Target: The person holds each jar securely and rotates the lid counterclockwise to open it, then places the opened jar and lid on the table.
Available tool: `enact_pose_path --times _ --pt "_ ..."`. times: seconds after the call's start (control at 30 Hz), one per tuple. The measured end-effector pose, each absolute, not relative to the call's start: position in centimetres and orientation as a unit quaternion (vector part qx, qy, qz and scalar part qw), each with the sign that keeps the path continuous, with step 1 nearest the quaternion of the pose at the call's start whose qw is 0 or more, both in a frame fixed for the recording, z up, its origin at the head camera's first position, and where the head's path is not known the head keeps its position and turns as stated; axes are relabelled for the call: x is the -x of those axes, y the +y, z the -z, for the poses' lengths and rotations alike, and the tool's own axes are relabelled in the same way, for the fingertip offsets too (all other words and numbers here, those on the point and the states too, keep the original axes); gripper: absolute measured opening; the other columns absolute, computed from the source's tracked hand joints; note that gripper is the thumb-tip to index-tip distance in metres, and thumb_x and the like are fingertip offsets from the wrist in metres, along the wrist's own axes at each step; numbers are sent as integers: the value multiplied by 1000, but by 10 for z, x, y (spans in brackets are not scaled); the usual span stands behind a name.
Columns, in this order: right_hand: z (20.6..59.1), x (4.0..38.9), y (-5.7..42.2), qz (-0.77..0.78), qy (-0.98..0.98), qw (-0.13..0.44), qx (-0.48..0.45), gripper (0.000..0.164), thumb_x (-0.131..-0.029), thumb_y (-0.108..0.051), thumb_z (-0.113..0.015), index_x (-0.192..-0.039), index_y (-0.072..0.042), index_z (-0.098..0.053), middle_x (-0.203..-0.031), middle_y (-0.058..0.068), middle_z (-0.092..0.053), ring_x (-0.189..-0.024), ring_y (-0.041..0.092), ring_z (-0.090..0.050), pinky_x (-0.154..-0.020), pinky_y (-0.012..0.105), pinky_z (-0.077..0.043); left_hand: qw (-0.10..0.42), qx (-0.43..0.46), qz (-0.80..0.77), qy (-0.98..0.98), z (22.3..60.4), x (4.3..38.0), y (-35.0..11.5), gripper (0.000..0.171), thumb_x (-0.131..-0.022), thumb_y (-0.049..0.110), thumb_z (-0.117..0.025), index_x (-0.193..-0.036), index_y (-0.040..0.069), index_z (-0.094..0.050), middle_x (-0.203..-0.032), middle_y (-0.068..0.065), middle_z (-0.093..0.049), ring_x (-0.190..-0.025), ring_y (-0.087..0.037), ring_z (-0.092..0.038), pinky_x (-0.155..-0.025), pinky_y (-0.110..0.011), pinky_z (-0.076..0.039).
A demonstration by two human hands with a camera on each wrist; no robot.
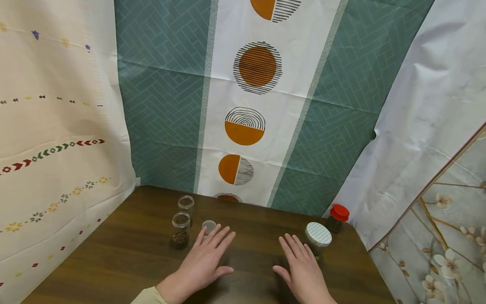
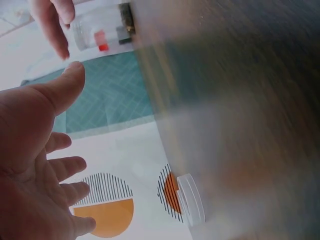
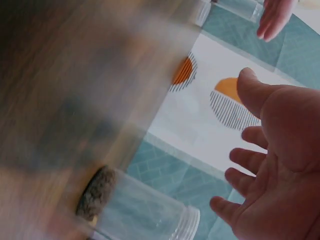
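My left hand [image 1: 205, 261] is held over the table with fingers straight and thumb spread, holding nothing. Just beyond its fingertips lies a round translucent lid [image 1: 209, 225], seen edge-on as a pale lid [image 2: 191, 200] in the left wrist view. To its left stand two clear jars without lids; the nearer jar [image 1: 180, 237] holds dark bits, and the farther jar [image 1: 186, 202] is partly hidden behind it. My right hand [image 1: 303, 270] is extended and holds nothing. Beside its fingers stands a clear jar with a pale patterned top [image 1: 318, 234]; dark contents [image 3: 97, 192] lie in its base.
A jar with a red lid [image 1: 339, 212] stands at the back right corner. The brown wooden table [image 1: 250, 240] meets a green and white patterned cloth [image 1: 163, 105] at the back. More cloths hang at the left [image 1: 57, 126] and right [image 1: 429, 109].
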State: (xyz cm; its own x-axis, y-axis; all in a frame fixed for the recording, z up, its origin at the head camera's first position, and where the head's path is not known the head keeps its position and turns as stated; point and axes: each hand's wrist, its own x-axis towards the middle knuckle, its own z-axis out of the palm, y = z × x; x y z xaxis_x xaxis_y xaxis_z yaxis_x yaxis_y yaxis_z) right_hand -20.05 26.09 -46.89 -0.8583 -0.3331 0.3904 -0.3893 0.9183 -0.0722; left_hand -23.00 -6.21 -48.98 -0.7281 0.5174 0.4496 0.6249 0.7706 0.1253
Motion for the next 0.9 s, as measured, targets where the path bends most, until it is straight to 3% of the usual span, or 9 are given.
enact_pose_path --times 0.2,0.9 --pt "461 205 275 -67 -959 214 -172 80 -97 -44 -84 -162 -7 -54 -165 18 -52 -154 44 -45 -119 69 -38 195 310 135 -921 490 230 -59 93 -92 54 -87 -166 12 -50 -170 -13 -47 -159 -40 -38 -124 -70 -28" --pt "455 216 316 -57 -972 192 -120 82 -99 -41 -84 -162 -1 -51 -163 27 -51 -151 51 -45 -117 74 -37 181 321 150 -917 487 233 -47 91 -94 54 -85 -166 13 -50 -171 -13 -45 -161 -39 -36 -124 -70 -28"
